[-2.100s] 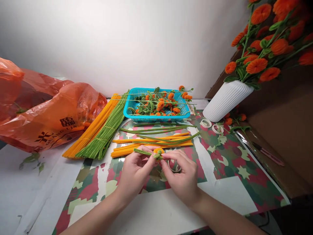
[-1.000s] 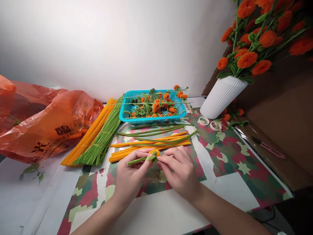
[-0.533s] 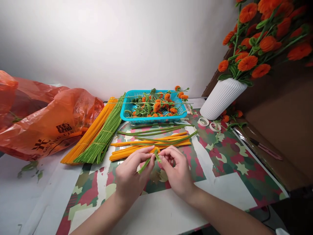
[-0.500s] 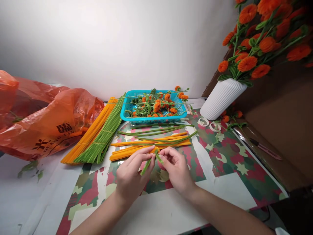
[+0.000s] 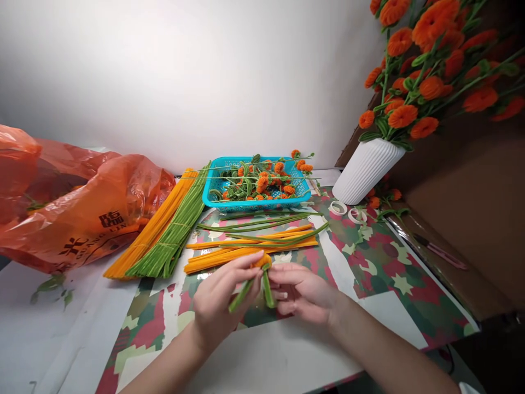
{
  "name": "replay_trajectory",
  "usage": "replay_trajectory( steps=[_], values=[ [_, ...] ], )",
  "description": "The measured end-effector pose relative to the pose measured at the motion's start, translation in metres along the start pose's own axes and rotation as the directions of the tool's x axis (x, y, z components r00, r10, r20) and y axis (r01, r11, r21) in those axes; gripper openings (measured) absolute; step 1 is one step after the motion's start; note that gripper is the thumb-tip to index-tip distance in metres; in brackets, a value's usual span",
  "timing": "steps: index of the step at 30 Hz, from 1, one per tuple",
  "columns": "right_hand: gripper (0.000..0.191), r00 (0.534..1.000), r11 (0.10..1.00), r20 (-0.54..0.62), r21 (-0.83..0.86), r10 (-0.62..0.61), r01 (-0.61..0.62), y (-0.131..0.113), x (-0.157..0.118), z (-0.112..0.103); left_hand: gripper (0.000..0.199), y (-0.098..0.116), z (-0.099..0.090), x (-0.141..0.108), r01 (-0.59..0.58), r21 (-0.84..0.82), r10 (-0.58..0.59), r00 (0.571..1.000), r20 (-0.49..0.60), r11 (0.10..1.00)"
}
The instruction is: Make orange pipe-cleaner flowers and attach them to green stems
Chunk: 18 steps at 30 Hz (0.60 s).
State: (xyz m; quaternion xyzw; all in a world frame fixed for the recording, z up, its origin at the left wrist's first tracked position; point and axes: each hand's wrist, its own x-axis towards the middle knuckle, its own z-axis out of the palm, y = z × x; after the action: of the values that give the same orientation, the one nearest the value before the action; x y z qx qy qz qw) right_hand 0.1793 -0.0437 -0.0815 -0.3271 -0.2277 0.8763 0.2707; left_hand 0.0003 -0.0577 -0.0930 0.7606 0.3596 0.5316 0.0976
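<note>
My left hand [image 5: 223, 290] is closed on a small orange pipe-cleaner flower [image 5: 262, 260] above the front of the mat. A green pipe cleaner [image 5: 268, 287] is bent at the flower, its two ends hanging down toward me. Just to the right is my right hand [image 5: 305, 293], its fingertips against the flower's side and its thumb apart from the upper fingers. Behind the hands lie loose orange pipe cleaners [image 5: 217, 261] and green pipe cleaners [image 5: 262, 221], roughly side by side. My fingers hide part of the flower.
A blue basket [image 5: 256, 206] at the back holds orange flowers and green stems. Left of it lie bundled orange [image 5: 156, 221] and green pipe cleaners [image 5: 174, 235], beside an orange plastic bag [image 5: 94, 213]. To the right are a white vase [image 5: 365, 171] of flowers, tape rolls [image 5: 338, 208] and a cutter [image 5: 441, 251].
My right hand has let go of the green pipe cleaner's end, which now hangs lower. Its fingers have opened and turned beside the flower. My left hand keeps its hold.
</note>
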Motion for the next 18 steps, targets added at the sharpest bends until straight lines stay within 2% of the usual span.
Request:
replay_trajectory(
  steps=[1, 3, 4, 6, 8, 11, 14, 16, 18],
  values=[
    [0.030, 0.994, 0.993, -0.060, -0.077, -0.091, 0.087, 0.001, 0.001, 0.000, 0.011, 0.001, 0.003, 0.002, 0.145, -0.046, -0.147, 0.987, -0.060, 0.988],
    [0.031, 0.934, 0.926, -0.184, -0.282, -0.308, 0.250, 0.003, 0.001, 0.000, 0.004, 0.002, 0.008, 0.006, 0.417, -0.193, -0.430, 0.903, -0.028, 0.888],
    [0.032, 0.889, 0.873, -0.217, -0.383, -0.402, 0.302, 0.003, 0.001, 0.000, 0.007, 0.003, 0.009, 0.007, 0.517, -0.261, -0.533, 0.846, 0.013, 0.815],
    [0.033, 0.830, 0.771, -0.208, -0.534, -0.517, 0.347, 0.004, 0.001, 0.002, 0.012, 0.004, 0.009, 0.010, 0.629, -0.352, -0.643, 0.761, 0.093, 0.693],
    [0.031, 0.816, 0.689, -0.141, -0.625, -0.561, 0.367, 0.006, 0.001, 0.005, 0.014, 0.005, 0.008, 0.010, 0.666, -0.394, -0.677, 0.723, 0.135, 0.633],
    [0.031, 0.783, 0.589, -0.087, -0.711, -0.616, 0.384, 0.009, 0.002, 0.007, 0.013, 0.006, 0.009, 0.008, 0.693, -0.424, -0.696, 0.695, 0.178, 0.583],
    [0.030, 0.753, 0.543, -0.082, -0.744, -0.653, 0.390, 0.012, 0.003, 0.005, 0.014, 0.006, 0.010, 0.007, 0.716, -0.452, -0.708, 0.669, 0.227, 0.532],
    [0.031, 0.746, 0.522, -0.067, -0.755, -0.663, 0.396, 0.013, 0.004, 0.003, 0.012, 0.005, 0.010, 0.008, 0.707, -0.466, -0.691, 0.681, 0.244, 0.532],
    [0.030, 0.736, 0.492, -0.046, -0.772, -0.675, 0.403, 0.013, 0.004, 0.002, 0.010, 0.004, 0.010, 0.009, 0.683, -0.467, -0.659, 0.711, 0.248, 0.562]
  ],
)
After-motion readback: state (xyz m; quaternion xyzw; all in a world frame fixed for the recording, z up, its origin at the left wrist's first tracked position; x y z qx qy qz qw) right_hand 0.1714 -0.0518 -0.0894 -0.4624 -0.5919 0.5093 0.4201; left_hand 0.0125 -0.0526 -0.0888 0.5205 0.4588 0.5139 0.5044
